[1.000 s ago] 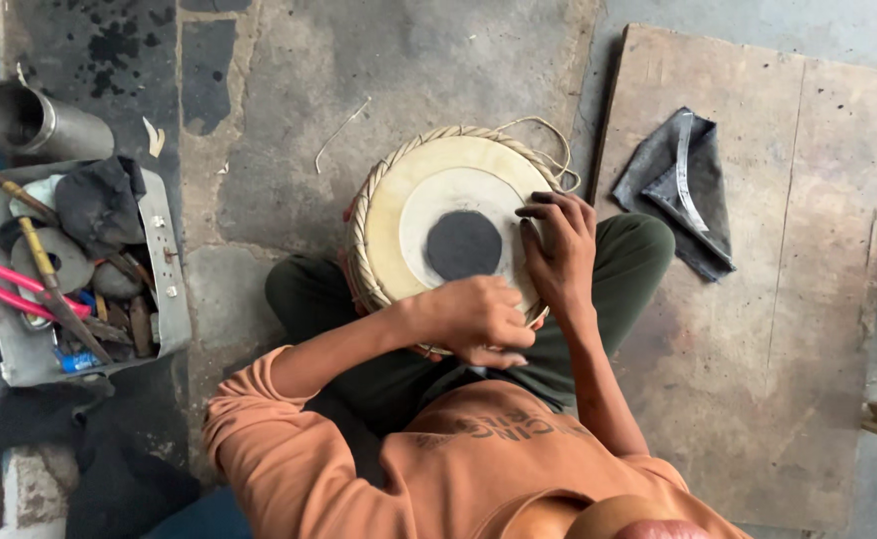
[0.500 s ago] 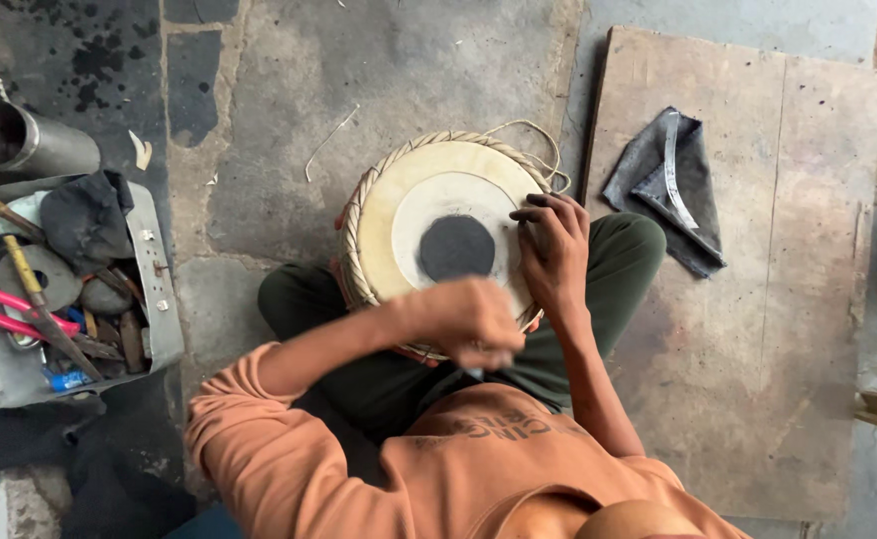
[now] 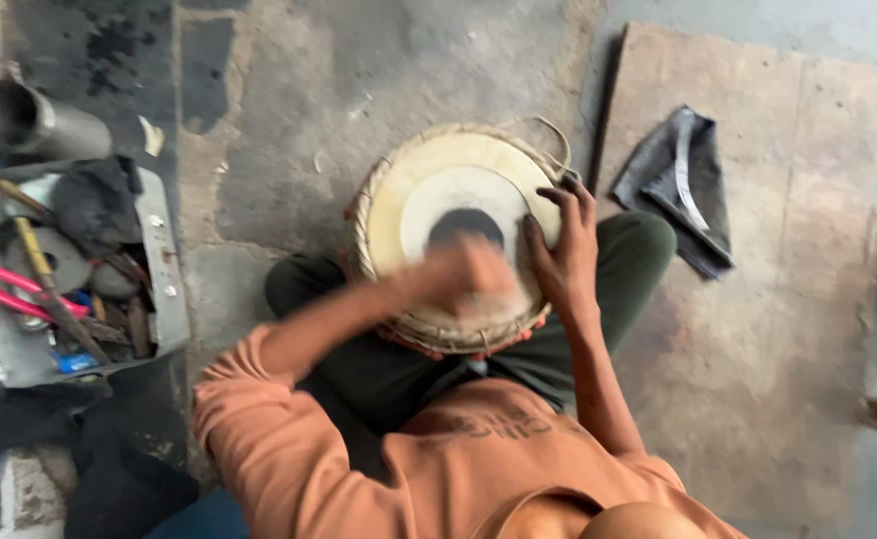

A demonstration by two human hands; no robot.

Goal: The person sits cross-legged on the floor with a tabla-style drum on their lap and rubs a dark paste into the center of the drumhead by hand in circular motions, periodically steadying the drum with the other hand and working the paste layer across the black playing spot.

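Left hand (image 3: 463,279) now up over the round, cream-skinned hand drum with black centre patch (image 3: 438,200), off the near rim where it sat before; motion-blurred, grip not readable. Drum held in lap. Step judged: working the drumhead. Right hand (image 3: 558,250) spread open, fingers flat on right edge, bracing. Next move calls for steady bracing. Grey tool tray (image 3: 164,289) well left of drum.

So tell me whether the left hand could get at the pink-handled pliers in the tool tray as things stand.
Probably yes. The left hand, blurred, is over the drum; the pink-handled pliers lie on top in the open tool tray on that same side, with only bare floor between, though it looks a long stretch.
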